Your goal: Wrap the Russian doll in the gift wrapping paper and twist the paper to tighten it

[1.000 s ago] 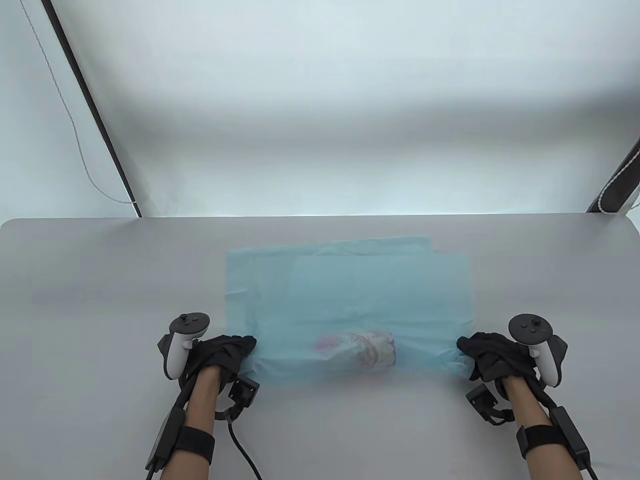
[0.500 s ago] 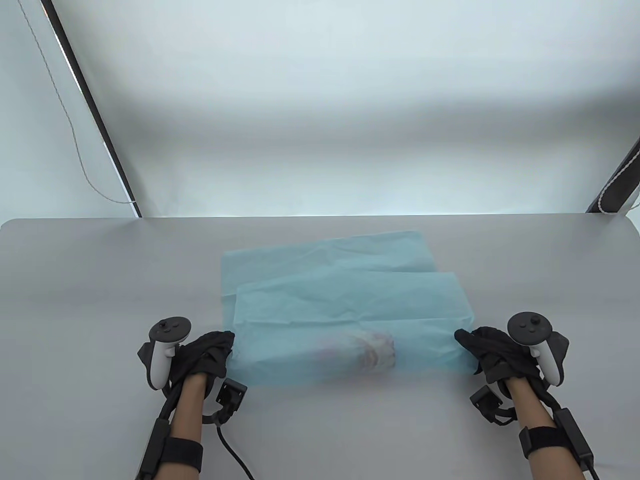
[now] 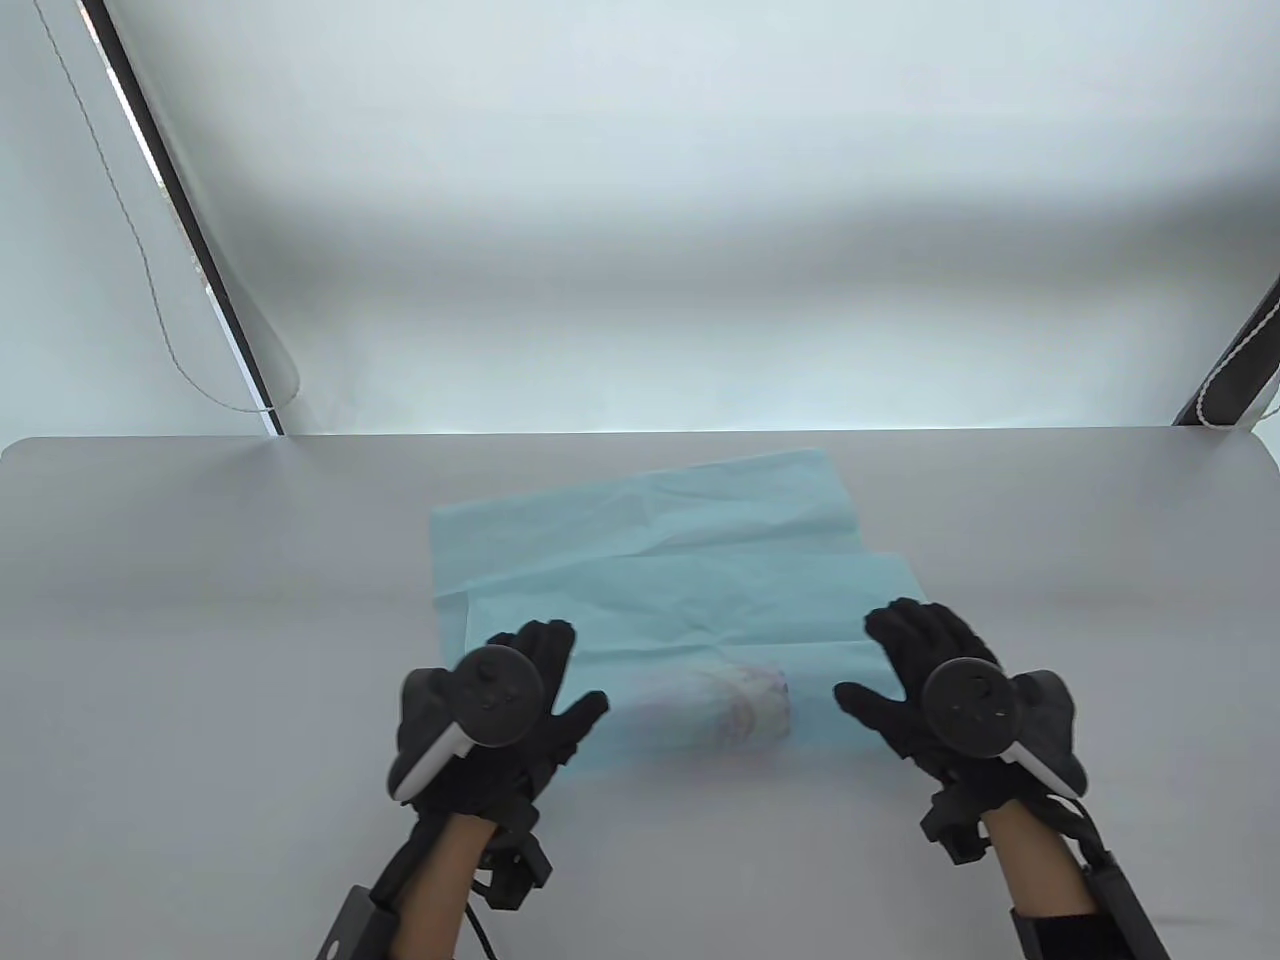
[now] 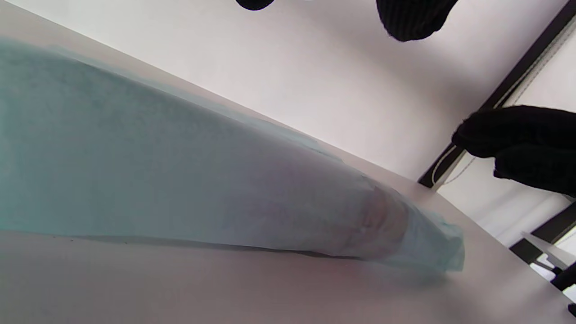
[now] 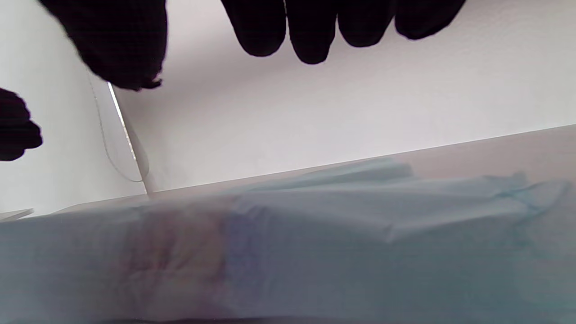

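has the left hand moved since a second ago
Yes. The black-gloved left hand has shifted right, away from the grey table's left edge, onto the light blue wrapping paper, fingers now spread.

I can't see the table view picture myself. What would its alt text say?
A doll lies on its side under a fold of light blue wrapping paper on a grey table. Two black-gloved hands, left hand and right hand, are spread open over the paper on either side of it.
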The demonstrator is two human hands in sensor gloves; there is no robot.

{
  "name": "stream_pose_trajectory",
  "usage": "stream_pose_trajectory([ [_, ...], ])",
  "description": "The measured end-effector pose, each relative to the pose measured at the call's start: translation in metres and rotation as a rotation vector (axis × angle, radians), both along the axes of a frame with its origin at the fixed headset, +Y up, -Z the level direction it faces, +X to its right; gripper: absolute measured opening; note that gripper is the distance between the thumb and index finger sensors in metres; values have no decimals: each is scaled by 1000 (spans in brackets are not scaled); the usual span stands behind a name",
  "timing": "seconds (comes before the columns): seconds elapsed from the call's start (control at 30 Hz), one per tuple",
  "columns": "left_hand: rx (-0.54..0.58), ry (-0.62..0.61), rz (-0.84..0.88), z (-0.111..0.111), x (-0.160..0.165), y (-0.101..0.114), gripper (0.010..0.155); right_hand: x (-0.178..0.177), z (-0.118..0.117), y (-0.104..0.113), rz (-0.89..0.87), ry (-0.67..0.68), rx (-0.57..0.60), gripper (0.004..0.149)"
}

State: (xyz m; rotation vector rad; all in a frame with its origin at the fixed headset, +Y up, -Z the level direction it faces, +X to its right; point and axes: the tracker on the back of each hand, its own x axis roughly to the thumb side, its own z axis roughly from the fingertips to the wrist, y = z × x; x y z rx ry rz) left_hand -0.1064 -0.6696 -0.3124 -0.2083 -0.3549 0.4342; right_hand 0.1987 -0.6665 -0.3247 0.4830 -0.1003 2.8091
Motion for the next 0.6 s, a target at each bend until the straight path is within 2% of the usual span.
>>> stream_pose_trajectory([
  [0.13, 19, -76, -113, -2, 51, -20, 85, -56, -10, -24, 136, 99, -58, 86],
  [0.2, 17, -81, -187, -6, 63, -31, 90, -72, -18, -38, 209, 111, -106, 93],
  [0.33, -3, -66, -272, -13, 65, -53, 99, -86, -32, -63, 339, 147, -142, 107],
  [0.4, -54, -77, -337, -15, 62, -64, 102, -90, -37, -74, 395, 162, -143, 113],
  [0.5, -82, -67, -389, -15, 61, -73, 104, -94, -41, -78, 432, 172, -80, 111],
  [0.6, -86, -42, -472, -15, 64, -75, 105, -99, -43, -78, 453, 195, -66, 109],
])
